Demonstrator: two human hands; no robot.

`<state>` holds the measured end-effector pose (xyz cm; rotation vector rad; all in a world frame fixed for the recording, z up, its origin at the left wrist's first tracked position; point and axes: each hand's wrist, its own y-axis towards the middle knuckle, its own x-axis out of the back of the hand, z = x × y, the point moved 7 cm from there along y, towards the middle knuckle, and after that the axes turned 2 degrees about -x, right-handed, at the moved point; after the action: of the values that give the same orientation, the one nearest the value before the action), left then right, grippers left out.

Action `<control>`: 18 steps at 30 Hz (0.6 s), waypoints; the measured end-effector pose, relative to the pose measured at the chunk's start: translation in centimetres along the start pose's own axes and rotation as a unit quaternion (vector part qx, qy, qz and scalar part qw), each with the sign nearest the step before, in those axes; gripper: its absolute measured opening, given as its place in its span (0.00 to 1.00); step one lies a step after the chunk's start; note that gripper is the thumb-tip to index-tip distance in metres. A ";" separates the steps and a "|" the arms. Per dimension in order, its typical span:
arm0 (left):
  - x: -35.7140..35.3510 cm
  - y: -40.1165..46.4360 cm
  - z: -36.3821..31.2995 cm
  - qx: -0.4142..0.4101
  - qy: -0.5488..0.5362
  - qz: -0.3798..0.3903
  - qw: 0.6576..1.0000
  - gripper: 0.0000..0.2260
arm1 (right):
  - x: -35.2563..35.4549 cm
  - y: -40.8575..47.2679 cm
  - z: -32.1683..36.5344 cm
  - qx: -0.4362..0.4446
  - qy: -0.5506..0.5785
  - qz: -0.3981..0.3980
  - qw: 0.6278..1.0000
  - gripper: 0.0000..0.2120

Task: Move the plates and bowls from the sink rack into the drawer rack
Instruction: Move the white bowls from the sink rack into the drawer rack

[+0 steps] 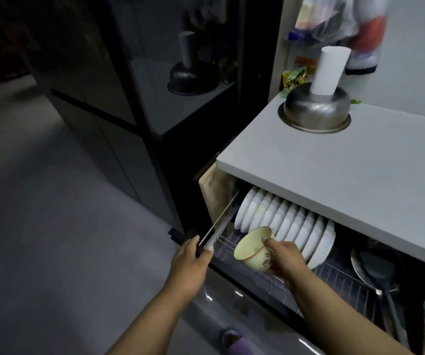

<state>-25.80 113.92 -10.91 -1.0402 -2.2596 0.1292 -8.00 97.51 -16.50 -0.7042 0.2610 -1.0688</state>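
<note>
A pulled-out drawer rack (339, 278) of wire sits under the grey counter. Several white plates (283, 221) stand on edge in a row at its back. My right hand (287, 257) grips a cream bowl (253, 251) with a dark flower pattern, tilted on its side, low over the rack's left front, just before the plates. My left hand (193, 257) holds the dark front corner of the drawer (201, 245), fingers curled over its edge. The sink rack is out of view.
An upturned steel bowl (315, 112) with a white cylinder (330, 70) on top stands on the counter (360, 175). A ladle and dark utensils (385, 275) lie in the drawer's right part. A dark glossy cabinet (129, 85) stands to the left. Grey floor (52, 226) lies below.
</note>
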 end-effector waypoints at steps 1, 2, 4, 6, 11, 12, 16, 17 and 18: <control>0.1 0.7 0.3 0.002 0.029 -0.002 1.000 0.27 | -0.8 1.2 -0.2 -0.006 -0.017 -0.004 1.000 0.14; 0.2 1.5 0.5 0.004 0.063 -0.002 0.998 0.28 | -1.4 2.3 -0.4 -0.010 -0.037 -0.008 0.999 0.13; 0.1 2.9 0.7 -0.002 0.147 0.003 0.989 0.30 | -2.7 4.5 -1.2 -0.025 -0.069 -0.019 0.997 0.14; -0.7 4.4 1.5 -0.019 0.256 0.025 0.966 0.32 | -4.0 7.1 -2.4 -0.042 -0.103 -0.009 0.994 0.19; -2.9 6.4 3.7 -0.068 0.436 0.039 0.896 0.35 | -7.0 13.2 -6.1 -0.086 -0.211 0.001 0.974 0.36; -3.3 6.5 4.6 -0.049 0.447 0.061 0.891 0.36 | -7.6 12.3 -5.1 -0.091 -0.235 -0.003 0.968 0.35; -4.1 6.9 5.9 -0.049 0.451 0.089 0.887 0.36 | -10.0 12.4 -4.6 -0.109 -0.307 -0.011 0.945 0.32; -4.0 6.9 5.8 -0.060 0.456 0.082 0.884 0.36 | -10.5 12.6 -4.8 -0.109 -0.312 -0.008 0.944 0.31; -4.0 6.9 5.9 -0.070 0.459 0.075 0.883 0.35 | -11.1 12.7 -5.1 -0.113 -0.305 -0.004 0.946 0.31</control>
<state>-22.85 116.79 -19.94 -1.0436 -1.3335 -0.3966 -6.88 108.84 -29.95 -1.2058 -0.1593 -0.7854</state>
